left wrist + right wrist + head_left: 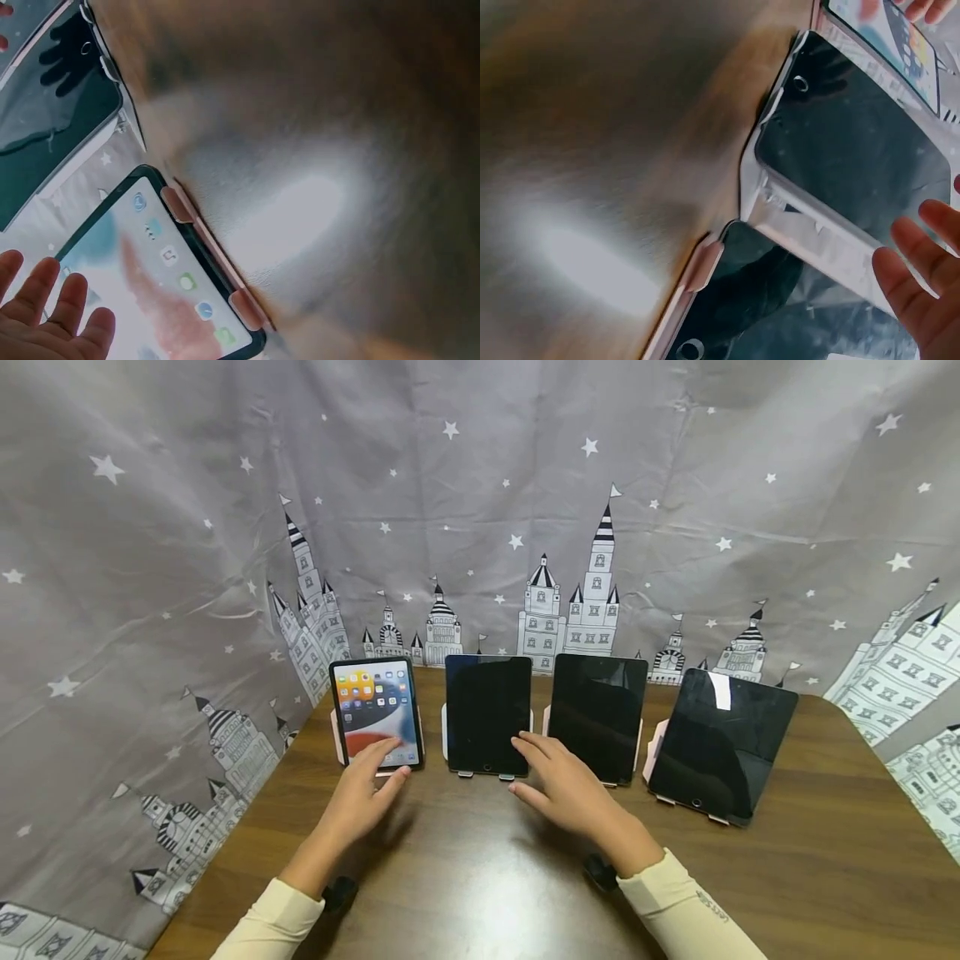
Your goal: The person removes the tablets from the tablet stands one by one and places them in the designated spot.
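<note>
Forward, left hand (360,793) near lit tablet (377,700), right hand (566,783) near dark tablets (487,710), fingers (71,304) extended, each grip released.

Head view: from above and behind the counter (450,827), facing twelve o'clock and downward, far enough back to take in four tablets (596,718) and a grey curtain (420,485). Left wrist view: close and tilted, the lit tablet (157,277) at seven o'clock. Right wrist view: also close, that tablet at two o'clock. All three share it and its dark neighbour (847,142).
</note>
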A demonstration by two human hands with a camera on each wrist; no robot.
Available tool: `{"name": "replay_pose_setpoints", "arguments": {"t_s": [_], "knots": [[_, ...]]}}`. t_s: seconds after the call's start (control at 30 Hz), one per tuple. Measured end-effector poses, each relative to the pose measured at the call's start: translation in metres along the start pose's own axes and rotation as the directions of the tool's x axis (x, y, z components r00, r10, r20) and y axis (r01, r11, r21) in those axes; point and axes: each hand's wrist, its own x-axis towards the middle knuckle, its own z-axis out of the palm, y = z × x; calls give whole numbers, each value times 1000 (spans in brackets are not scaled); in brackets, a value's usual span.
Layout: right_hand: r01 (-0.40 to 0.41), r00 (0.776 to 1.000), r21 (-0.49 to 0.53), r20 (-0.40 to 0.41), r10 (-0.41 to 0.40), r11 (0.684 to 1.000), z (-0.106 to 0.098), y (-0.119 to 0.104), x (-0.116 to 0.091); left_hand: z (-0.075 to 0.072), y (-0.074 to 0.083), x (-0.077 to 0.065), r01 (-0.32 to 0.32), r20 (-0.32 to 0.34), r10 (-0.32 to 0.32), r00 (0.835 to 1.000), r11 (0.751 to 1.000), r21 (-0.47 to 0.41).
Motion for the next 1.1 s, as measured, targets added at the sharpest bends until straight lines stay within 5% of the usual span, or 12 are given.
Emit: {"name": "replay_pose_setpoints", "arguments": {"t_s": [0.13, 0.27, 0.4, 0.67, 0.87, 1.1], "knots": [[14, 999, 10, -33, -14, 1000, 4, -2, 13, -3, -3, 4, -46, -41, 45, 998, 998, -32], [-23, 999, 145, -32, 28, 989, 13, -3, 26, -8, -5, 5, -73, -63, 71, 995, 997, -21], [-58, 997, 296, -37, 72, 953, 23, -5, 37, -12, -3, 5, -59, -49, 59, 997, 998, -14], [-71, 987, 408, -104, 123, 910, 21, -1, 57, -7, 7, 17, -33, -43, 29, 999, 994, -103], [-45, 990, 429, -101, 97, 902, 26, -8, 71, -10, 7, 25, -47, -84, 32, 996, 981, -189], [-13, 995, 336, -92, 46, 942, 39, -18, 87, -18, 6, 34, -63, -52, 54, 997, 982, -177]]}}
